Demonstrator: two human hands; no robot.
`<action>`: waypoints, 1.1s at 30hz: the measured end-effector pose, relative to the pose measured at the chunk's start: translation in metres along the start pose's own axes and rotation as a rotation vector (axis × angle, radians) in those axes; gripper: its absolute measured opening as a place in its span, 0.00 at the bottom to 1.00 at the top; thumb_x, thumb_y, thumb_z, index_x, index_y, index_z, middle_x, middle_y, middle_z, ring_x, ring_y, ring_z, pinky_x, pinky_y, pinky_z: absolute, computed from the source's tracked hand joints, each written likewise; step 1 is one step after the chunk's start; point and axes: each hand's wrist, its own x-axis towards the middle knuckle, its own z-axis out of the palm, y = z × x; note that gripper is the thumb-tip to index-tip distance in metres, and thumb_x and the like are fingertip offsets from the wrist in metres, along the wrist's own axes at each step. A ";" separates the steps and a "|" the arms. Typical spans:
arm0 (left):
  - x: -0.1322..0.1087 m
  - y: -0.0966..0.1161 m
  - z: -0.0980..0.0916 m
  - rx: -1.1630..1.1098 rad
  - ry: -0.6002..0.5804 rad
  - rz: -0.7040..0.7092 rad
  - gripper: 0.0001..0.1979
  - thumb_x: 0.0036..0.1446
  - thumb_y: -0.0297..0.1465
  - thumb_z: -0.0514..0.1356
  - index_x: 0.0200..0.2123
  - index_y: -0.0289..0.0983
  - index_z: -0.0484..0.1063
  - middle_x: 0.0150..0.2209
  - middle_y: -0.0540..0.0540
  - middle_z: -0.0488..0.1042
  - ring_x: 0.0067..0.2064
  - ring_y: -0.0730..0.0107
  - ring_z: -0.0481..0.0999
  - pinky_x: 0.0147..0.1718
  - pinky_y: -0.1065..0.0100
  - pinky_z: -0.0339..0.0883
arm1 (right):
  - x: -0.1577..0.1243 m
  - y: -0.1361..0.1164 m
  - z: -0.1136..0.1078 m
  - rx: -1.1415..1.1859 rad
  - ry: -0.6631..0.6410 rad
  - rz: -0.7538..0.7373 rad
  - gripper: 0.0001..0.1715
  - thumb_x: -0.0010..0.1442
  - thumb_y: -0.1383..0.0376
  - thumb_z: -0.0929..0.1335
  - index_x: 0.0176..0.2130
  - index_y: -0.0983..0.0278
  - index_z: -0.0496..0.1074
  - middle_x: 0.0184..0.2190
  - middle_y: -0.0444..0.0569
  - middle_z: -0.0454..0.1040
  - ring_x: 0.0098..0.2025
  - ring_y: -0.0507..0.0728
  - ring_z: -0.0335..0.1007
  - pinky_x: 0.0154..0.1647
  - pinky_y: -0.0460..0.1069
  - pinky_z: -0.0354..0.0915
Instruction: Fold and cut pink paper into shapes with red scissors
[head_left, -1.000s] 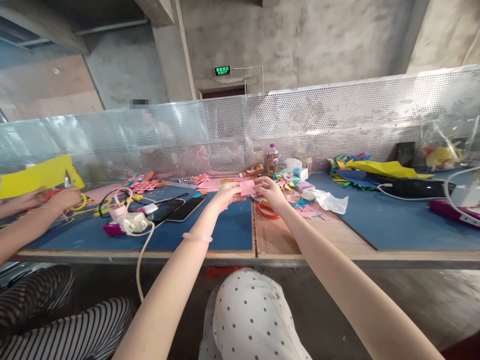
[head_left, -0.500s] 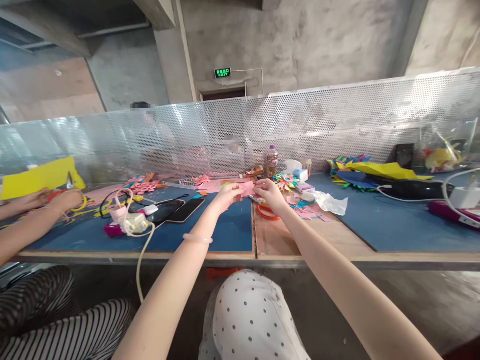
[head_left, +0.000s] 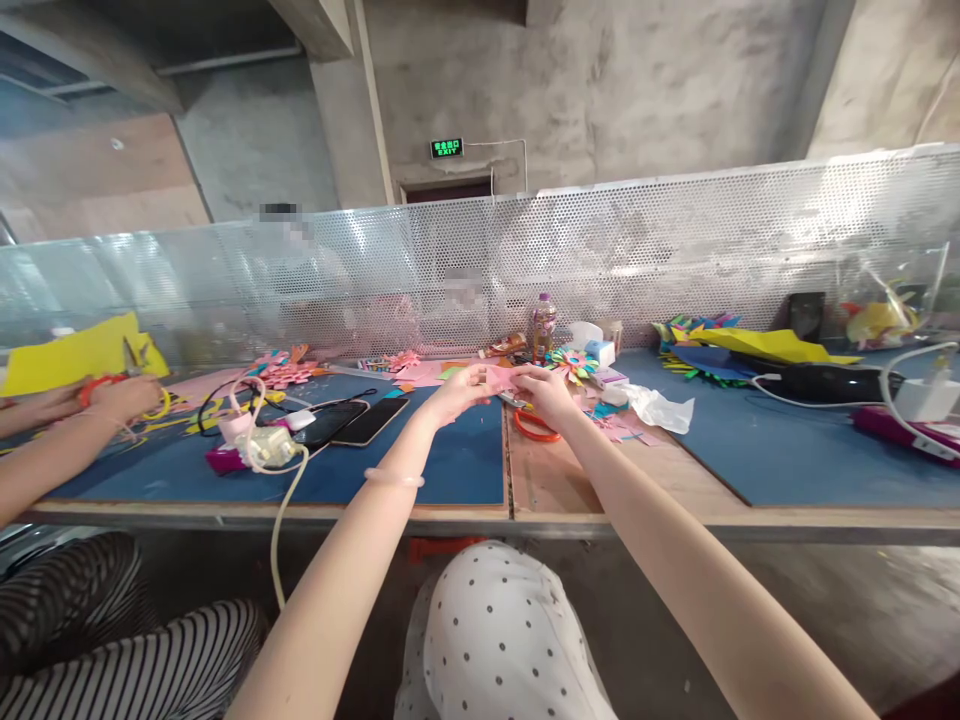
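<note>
Between my two hands is a small piece of pink paper (head_left: 498, 378), raised a little over the table. My left hand (head_left: 459, 392) has its fingers closed on the paper's left side. On the right side, my right hand (head_left: 543, 388) pinches the same paper. Red-handled scissors (head_left: 535, 428) lie on the wooden strip just below my right hand. Behind the hands are more pink sheets (head_left: 427, 374) and a colourful paper flower (head_left: 571, 364).
A purple-capped bottle (head_left: 544, 328) stands by the perforated metal screen (head_left: 420, 260). A phone (head_left: 370, 421) and a power strip with cables (head_left: 225, 459) lie left. Another person's hand (head_left: 127, 398) holds scissors near yellow paper (head_left: 67, 358). Crumpled white plastic (head_left: 661, 408) lies right.
My right hand's fingers have come lower and flatter over the pink paper, and the paper is turned slightly. My left hand has hardly moved. At the left, the other person's scissors have shifted a little.
</note>
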 end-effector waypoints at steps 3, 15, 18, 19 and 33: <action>0.001 -0.003 0.002 0.117 -0.003 0.097 0.29 0.38 0.30 0.68 0.47 0.37 0.67 0.45 0.43 0.71 0.43 0.67 0.71 0.39 0.68 0.64 | -0.003 -0.004 0.003 0.051 -0.001 0.033 0.11 0.39 0.66 0.72 0.28 0.66 0.74 0.24 0.44 0.72 0.25 0.49 0.65 0.29 0.46 0.62; 0.006 -0.009 0.003 0.258 0.173 0.152 0.15 0.46 0.37 0.64 0.36 0.35 0.69 0.33 0.46 0.74 0.32 0.71 0.73 0.31 0.69 0.66 | -0.004 -0.004 0.003 0.113 -0.088 0.085 0.09 0.41 0.67 0.71 0.29 0.65 0.74 0.25 0.46 0.73 0.28 0.50 0.67 0.30 0.46 0.62; 0.007 -0.009 0.002 0.238 0.219 0.147 0.15 0.47 0.39 0.62 0.35 0.35 0.69 0.32 0.46 0.73 0.31 0.70 0.73 0.27 0.70 0.66 | -0.005 -0.003 0.003 0.087 -0.184 0.073 0.14 0.42 0.67 0.71 0.34 0.63 0.74 0.32 0.47 0.75 0.34 0.53 0.70 0.33 0.47 0.63; 0.006 -0.009 0.001 0.237 0.229 0.144 0.15 0.48 0.40 0.62 0.34 0.35 0.69 0.32 0.46 0.73 0.31 0.70 0.73 0.26 0.70 0.66 | -0.005 -0.002 0.004 0.060 -0.205 0.058 0.16 0.42 0.66 0.71 0.36 0.63 0.74 0.34 0.48 0.75 0.36 0.53 0.70 0.34 0.47 0.63; 0.005 -0.006 0.000 0.187 0.223 0.061 0.20 0.46 0.41 0.63 0.40 0.35 0.71 0.35 0.42 0.76 0.33 0.66 0.75 0.29 0.69 0.66 | -0.002 0.001 0.004 -0.158 -0.063 -0.098 0.18 0.46 0.54 0.71 0.33 0.65 0.74 0.31 0.48 0.75 0.32 0.52 0.68 0.32 0.46 0.64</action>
